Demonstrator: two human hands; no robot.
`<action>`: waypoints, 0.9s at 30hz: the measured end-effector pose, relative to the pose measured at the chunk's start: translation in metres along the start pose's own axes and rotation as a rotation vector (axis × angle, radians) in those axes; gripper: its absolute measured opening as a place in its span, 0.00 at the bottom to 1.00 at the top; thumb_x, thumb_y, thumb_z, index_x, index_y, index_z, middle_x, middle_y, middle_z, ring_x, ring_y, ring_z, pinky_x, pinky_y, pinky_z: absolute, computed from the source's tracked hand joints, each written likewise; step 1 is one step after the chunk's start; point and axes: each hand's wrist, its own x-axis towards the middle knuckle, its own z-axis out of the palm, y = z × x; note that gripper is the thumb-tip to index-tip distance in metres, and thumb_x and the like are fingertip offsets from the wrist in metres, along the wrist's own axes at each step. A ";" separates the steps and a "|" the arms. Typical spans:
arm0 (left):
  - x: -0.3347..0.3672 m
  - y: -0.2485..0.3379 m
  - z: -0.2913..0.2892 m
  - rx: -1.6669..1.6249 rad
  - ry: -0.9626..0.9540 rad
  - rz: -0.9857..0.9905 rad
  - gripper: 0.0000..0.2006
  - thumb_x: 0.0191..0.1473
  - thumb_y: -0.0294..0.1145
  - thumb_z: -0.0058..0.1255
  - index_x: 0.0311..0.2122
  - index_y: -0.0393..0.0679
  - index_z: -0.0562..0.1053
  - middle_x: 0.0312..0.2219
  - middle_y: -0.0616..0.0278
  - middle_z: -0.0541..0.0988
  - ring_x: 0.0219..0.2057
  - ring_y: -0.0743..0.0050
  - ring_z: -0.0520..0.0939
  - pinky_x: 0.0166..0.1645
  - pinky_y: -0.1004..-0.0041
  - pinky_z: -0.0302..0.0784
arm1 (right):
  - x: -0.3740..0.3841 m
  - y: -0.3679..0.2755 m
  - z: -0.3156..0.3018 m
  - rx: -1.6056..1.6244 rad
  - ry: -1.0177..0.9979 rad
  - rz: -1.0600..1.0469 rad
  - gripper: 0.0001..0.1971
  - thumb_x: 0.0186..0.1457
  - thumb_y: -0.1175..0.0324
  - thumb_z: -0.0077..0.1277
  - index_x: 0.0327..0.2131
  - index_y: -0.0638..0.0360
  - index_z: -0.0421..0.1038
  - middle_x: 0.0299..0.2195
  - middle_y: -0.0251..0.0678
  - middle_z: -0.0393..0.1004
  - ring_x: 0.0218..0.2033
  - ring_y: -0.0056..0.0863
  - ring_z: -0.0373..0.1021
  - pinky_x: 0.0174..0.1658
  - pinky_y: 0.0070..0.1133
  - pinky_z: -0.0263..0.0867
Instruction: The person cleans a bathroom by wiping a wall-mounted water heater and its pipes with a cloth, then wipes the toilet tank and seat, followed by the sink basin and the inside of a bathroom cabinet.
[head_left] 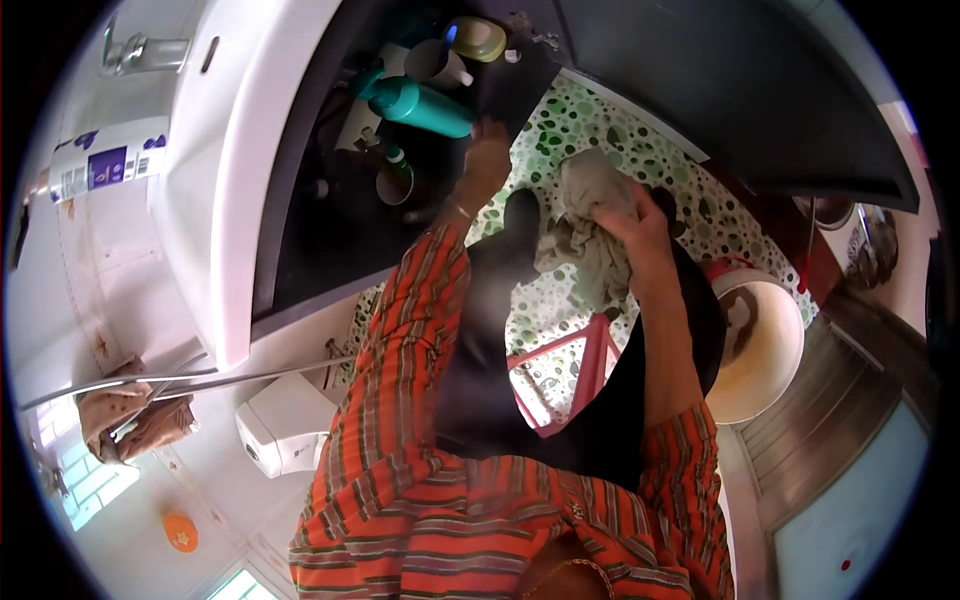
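Your right hand (640, 225) holds the bunched grey cloth (592, 205) over the pebble-patterned floor (575, 120), thumb and fingers closed on its upper folds while the rest hangs loose; gather that slack into your palm, so that no trailing corner snags when the cloth comes near the crowded cabinet. Your left hand (487, 155) reaches to the front of the dark cabinet (300, 245), its fingertips right by the near end of the teal bottle (425, 107); whether they pinch it, press on it or only rest beside it, you cannot tell from this angle, so feel for firm contact before you lift or shift anything. The bottle sits inside the cabinet with its capped end pointing left, and it is hard to say whether it lies flat or leans. If it needs moving, a grip around the body is probably safer than a fingertip hold on the end, since smooth plastic can roll. Mind what stands close to it: the mug (432, 65) just behind, the yellow-green container (478, 40) farther back, and the open cup (395, 184) nearer you with a green item in it, which looks easy to tip with a sleeve or wrist. Draw your left forearm along the open front rather than across the cup, and leave the white bucket (765, 345) on your right clear of your elbow.
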 end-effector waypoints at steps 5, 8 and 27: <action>0.000 0.002 0.012 0.047 0.030 0.026 0.11 0.39 0.18 0.45 0.33 0.37 0.66 0.35 0.51 0.66 0.40 0.53 0.70 0.34 0.69 0.76 | -0.005 -0.001 0.003 0.044 -0.080 -0.001 0.31 0.41 0.71 0.55 0.51 0.70 0.57 0.41 0.40 0.68 0.40 0.25 0.67 0.43 0.19 0.63; -0.003 -0.004 0.007 -0.020 0.017 -0.059 0.09 0.42 0.20 0.44 0.32 0.40 0.66 0.35 0.55 0.67 0.40 0.53 0.69 0.34 0.66 0.77 | -0.006 0.000 0.005 0.044 -0.089 0.004 0.32 0.41 0.72 0.54 0.52 0.71 0.56 0.42 0.42 0.68 0.40 0.26 0.67 0.44 0.19 0.63; 0.034 0.009 -0.011 -1.453 0.271 -0.726 0.07 0.46 0.21 0.50 0.33 0.36 0.72 0.22 0.56 0.77 0.18 0.67 0.78 0.19 0.76 0.73 | -0.011 0.000 -0.003 -0.049 -0.054 -0.053 0.33 0.41 0.73 0.54 0.52 0.72 0.55 0.42 0.43 0.68 0.39 0.24 0.67 0.43 0.17 0.63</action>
